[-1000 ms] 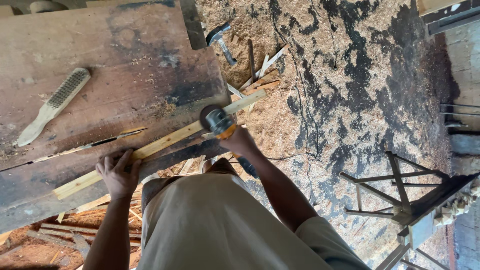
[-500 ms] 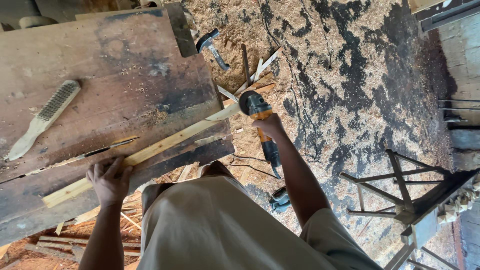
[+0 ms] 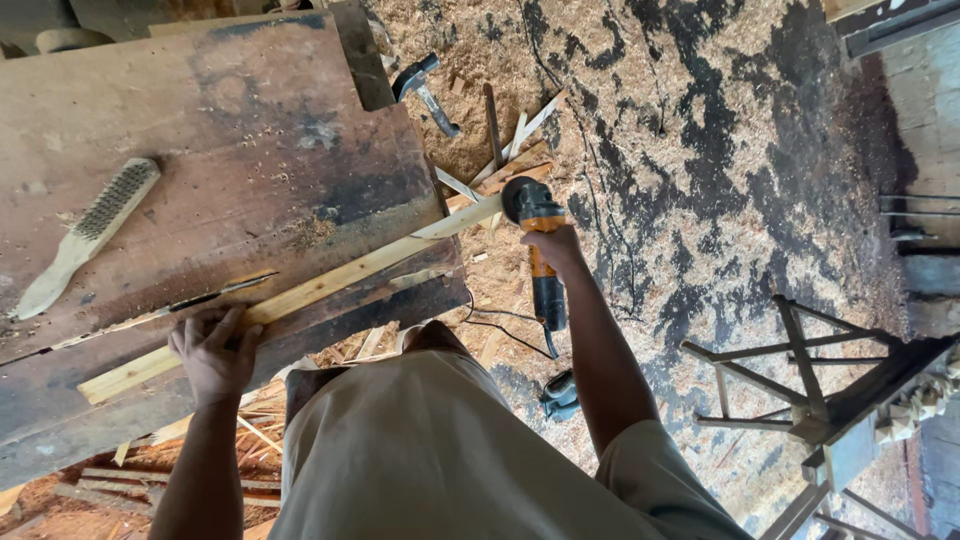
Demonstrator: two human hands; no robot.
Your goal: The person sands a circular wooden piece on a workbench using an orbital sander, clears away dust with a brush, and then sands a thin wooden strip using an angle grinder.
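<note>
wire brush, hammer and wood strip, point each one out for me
wire brush [image 3: 105,205], head view, on the bristle end
hammer [image 3: 420,82], head view, on the metal head
wood strip [image 3: 330,283], head view, on the middle of its length, lying on the bench
</note>
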